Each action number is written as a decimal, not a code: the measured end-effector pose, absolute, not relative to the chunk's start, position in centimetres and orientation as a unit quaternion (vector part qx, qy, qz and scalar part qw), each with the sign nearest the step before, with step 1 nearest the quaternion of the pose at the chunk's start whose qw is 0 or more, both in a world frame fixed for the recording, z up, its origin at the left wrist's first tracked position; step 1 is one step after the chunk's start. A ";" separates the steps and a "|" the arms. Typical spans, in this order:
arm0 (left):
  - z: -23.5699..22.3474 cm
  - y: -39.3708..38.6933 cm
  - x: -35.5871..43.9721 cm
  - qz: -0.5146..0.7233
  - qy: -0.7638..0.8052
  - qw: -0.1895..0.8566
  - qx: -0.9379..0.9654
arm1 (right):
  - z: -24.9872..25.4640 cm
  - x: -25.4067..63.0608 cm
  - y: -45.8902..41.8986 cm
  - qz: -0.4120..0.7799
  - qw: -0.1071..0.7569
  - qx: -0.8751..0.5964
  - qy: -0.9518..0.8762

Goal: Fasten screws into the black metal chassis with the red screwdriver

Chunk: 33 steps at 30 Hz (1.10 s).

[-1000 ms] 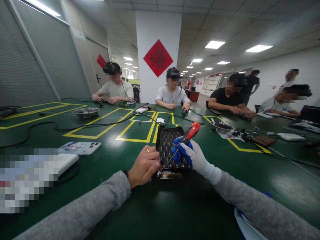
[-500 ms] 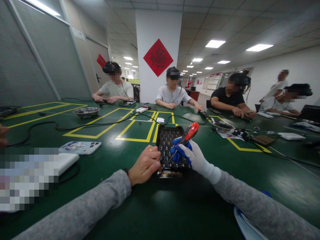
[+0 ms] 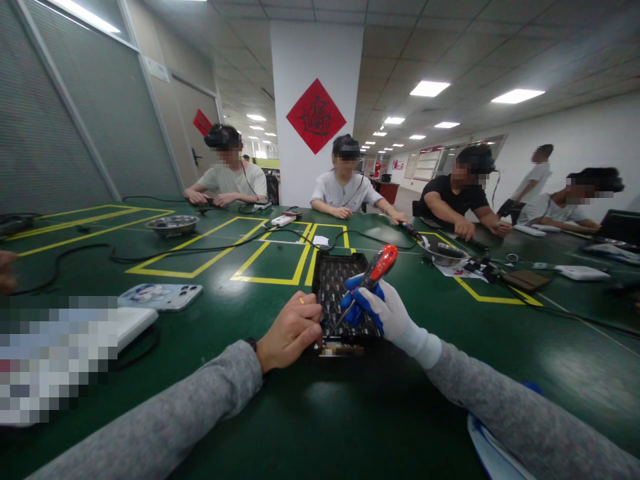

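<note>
Since the frame 1.0 s earlier, the co-worker seated opposite (image 3: 345,187) has swung an outstretched arm toward the metal bowl (image 3: 440,261) at right, and 1 hand (image 3: 6,272) has entered at the left edge. The wearer's 2 hands hold nearly the same position.

Right hand (image 3: 384,310), in a white-and-blue glove: grip closed around a screwdriver (image 3: 383,261) with a red-and-black handle. The shaft slants down toward the near left corner of a black case (image 3: 336,283); its tip cannot be made out.

Left hand (image 3: 290,332), bare, 1 ring worn: fingers curled at that same corner; whether its grip pinches anything cannot be told.

Location: the case lies on the green table (image 3: 320,427), between both hands. A phone (image 3: 163,297) lies to the left, apart from the case.
</note>
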State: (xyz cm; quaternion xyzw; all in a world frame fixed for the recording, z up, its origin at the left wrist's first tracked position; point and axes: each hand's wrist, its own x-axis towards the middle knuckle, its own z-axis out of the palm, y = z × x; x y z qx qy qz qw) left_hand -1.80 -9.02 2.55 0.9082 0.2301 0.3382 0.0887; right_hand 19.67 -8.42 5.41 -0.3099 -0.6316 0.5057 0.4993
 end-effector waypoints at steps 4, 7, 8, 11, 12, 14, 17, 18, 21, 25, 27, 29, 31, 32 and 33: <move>2.5 -9.0 -1.8 0.337 0.233 0.090 0.908 | 5.6 19.6 -8.6 0.506 0.500 -0.310 -0.631; 2.4 -8.9 -1.9 0.339 0.232 0.087 0.908 | 5.8 19.6 -8.7 0.500 0.502 -0.321 -0.629; 2.4 -8.9 -1.9 0.340 0.232 0.087 0.907 | 5.8 19.6 -8.6 0.499 0.504 -0.321 -0.628; 2.5 -9.0 -1.9 0.345 0.234 0.087 0.905 | 5.6 19.7 -8.4 0.499 0.514 -0.315 -0.623; 2.5 -9.0 -1.8 0.346 0.234 0.087 0.904 | 5.5 19.7 -8.2 0.498 0.519 -0.314 -0.620; 2.5 -9.0 -1.8 0.343 0.236 0.087 0.905 | 5.2 19.8 -8.0 0.493 0.534 -0.317 -0.610; 2.5 -9.0 -1.8 0.337 0.241 0.083 0.907 | 5.0 19.9 -7.7 0.493 0.549 -0.319 -0.595; 2.6 -9.0 -1.8 0.335 0.242 0.082 0.907 | 5.0 19.9 -7.7 0.496 0.551 -0.319 -0.590; 2.7 -9.0 -1.8 0.329 0.246 0.078 0.908 | 5.0 19.8 -7.6 0.505 0.558 -0.315 -0.578; 2.8 -9.1 -1.5 0.345 0.270 0.076 0.896 | 5.3 19.8 -7.7 0.506 0.566 -0.315 -0.570; 2.9 -9.0 -1.2 0.366 0.304 0.087 0.875 | 5.8 19.7 -7.9 0.504 0.564 -0.314 -0.574; 3.0 -8.9 -0.8 0.370 0.331 0.114 0.860 | 6.6 19.2 -8.2 0.502 0.554 -0.318 -0.583; 3.1 -8.8 -0.5 0.359 0.341 0.151 0.856 | 7.5 18.4 -8.4 0.507 0.545 -0.325 -0.583; 3.1 -8.8 -0.3 0.351 0.339 0.170 0.856 | 7.8 18.0 -8.3 0.518 0.542 -0.324 -0.577; 3.1 -8.8 -0.3 0.347 0.337 0.187 0.855 | 8.0 17.5 -8.2 0.536 0.541 -0.318 -0.564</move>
